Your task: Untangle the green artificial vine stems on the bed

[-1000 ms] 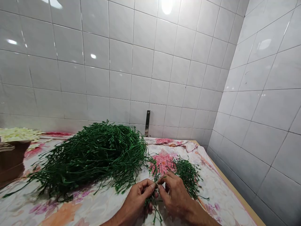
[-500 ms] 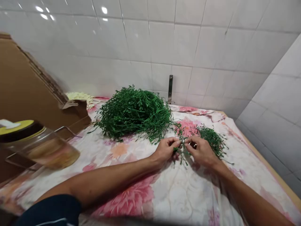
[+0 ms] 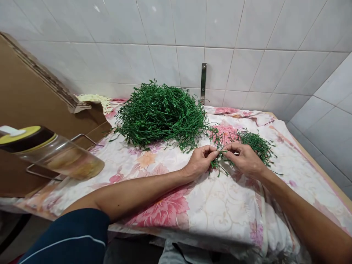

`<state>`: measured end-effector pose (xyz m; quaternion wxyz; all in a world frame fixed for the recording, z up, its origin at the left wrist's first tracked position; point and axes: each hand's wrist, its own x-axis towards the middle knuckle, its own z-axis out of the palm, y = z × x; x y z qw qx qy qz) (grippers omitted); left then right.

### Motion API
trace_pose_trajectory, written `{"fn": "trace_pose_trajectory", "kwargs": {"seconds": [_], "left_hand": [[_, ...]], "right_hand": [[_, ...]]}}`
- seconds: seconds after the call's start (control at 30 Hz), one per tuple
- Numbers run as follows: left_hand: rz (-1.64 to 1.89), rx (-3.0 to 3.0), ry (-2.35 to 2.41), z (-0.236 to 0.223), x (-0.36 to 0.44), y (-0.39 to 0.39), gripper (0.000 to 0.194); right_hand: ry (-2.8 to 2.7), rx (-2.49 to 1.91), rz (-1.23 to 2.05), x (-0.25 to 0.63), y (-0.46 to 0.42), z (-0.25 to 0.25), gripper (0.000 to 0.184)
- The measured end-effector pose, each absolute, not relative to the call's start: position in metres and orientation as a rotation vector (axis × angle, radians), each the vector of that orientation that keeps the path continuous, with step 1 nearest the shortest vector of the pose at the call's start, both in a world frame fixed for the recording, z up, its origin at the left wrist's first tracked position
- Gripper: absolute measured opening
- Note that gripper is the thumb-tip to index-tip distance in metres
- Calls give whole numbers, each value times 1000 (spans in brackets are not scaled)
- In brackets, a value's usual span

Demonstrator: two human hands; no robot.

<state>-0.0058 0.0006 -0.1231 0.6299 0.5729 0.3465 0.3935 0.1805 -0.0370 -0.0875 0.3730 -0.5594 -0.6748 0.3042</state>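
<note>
Fingertips of my left hand [image 3: 202, 160] and my right hand [image 3: 243, 157] meet over the middle of the table, both pinched on a thin green artificial stem [image 3: 221, 151]. Several more green sprigs [image 3: 218, 168] spread beneath and behind the fingers. Close behind my right hand lies a small bunch of green stems [image 3: 255, 143]. A much larger heap of the same dark green, bud-tipped stems [image 3: 162, 115] sits beyond my left hand. My fingers partly hide the held stem.
A floral cloth [image 3: 220, 209] covers the table. To the left are a jar with a yellow-topped lid [image 3: 66, 156] and a cardboard box [image 3: 49, 106]. Pale yellow pieces [image 3: 96, 101] lie behind the box. A metal strip [image 3: 203, 82] stands against the tiled wall [image 3: 189, 29].
The camera has tilted down, so the table sits higher in view and its front edge shows. My right fingers have come closer to my left ones at the stem.
</note>
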Motion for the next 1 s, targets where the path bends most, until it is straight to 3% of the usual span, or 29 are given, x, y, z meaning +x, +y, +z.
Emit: {"fn": "trace_pose_trajectory", "kwargs": {"seconds": [0.13, 0.43, 0.7, 1.0], "left_hand": [[954, 1402, 812, -124, -6, 2, 33], [896, 1417, 836, -120, -7, 1, 32], [894, 1533, 877, -119, -8, 4, 28], [871, 1570, 850, -122, -6, -1, 25]], "right_hand": [[-1645, -1480, 859, 177, -41, -82, 29], [-1770, -1560, 688, 181, -36, -88, 16], [-2023, -1390, 387, 181, -41, -82, 9], [-1913, -1583, 20, 179, -35, -92, 14]]}}
